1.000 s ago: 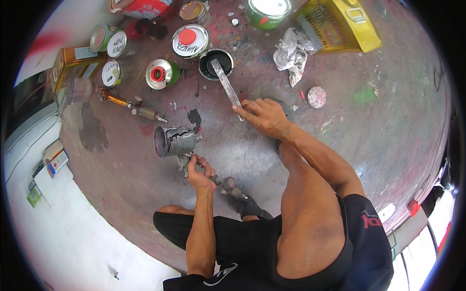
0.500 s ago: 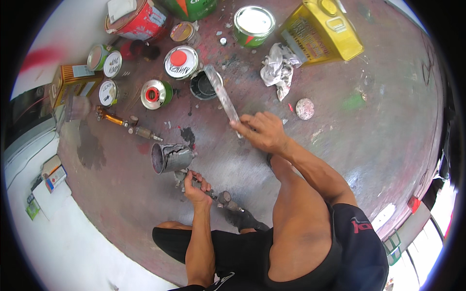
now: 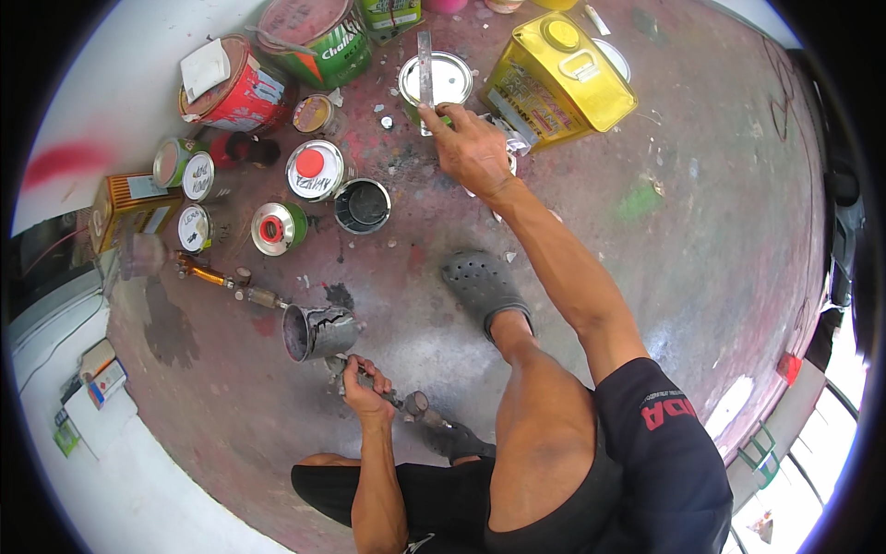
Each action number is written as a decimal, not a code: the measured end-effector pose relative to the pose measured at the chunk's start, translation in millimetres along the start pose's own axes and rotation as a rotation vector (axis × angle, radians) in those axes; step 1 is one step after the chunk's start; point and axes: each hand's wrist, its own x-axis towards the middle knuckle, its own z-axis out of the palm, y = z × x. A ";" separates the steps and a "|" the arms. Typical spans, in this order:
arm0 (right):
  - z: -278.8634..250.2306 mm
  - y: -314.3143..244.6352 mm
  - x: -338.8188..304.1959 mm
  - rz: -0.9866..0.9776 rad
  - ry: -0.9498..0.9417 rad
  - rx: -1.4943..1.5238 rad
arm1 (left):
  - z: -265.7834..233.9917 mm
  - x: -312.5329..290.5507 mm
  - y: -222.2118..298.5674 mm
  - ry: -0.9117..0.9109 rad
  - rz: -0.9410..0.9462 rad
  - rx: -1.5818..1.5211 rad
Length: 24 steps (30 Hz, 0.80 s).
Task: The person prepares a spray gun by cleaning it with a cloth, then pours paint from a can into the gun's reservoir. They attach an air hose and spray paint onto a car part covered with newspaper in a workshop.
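Note:
My left hand (image 3: 369, 390) is closed around the grip of a spray gun (image 3: 340, 367). The gun's grey, paint-streaked cup (image 3: 325, 332) tilts with its mouth toward the left. My right hand (image 3: 472, 148) reaches far forward and pinches a flat metal stirring strip (image 3: 425, 69). That strip lies over the silver lid of a round can (image 3: 452, 78); whether it rests on it I cannot tell. Left of my right arm stands an open can of dark paint (image 3: 363, 205). Crumpled white paper (image 3: 513, 138) shows partly behind my right hand.
A yellow metal jerrycan (image 3: 554, 88) stands right of the lidded can. A red bucket (image 3: 242, 92), a green bucket (image 3: 332, 55) and several smaller tins crowd the left wall. A second spray gun (image 3: 212, 275) lies on the floor. My shoe (image 3: 482, 284) is mid-floor.
My right hand has moved the stirring strip forward, from above the open dark paint can to the lidded can. My left hand still holds the spray gun. The view has shifted.

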 end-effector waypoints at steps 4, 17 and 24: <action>-17.2 -19.1 -24.7 0.340 -0.075 0.062 | -4.0 5.5 -6.0 0.049 0.075 0.030; -46.6 19.8 -95.2 0.496 0.102 0.065 | 29.7 17.9 -38.1 0.074 0.364 0.557; -108.1 8.2 -109.1 1.063 0.370 0.821 | 22.2 58.0 -59.0 0.034 0.516 0.817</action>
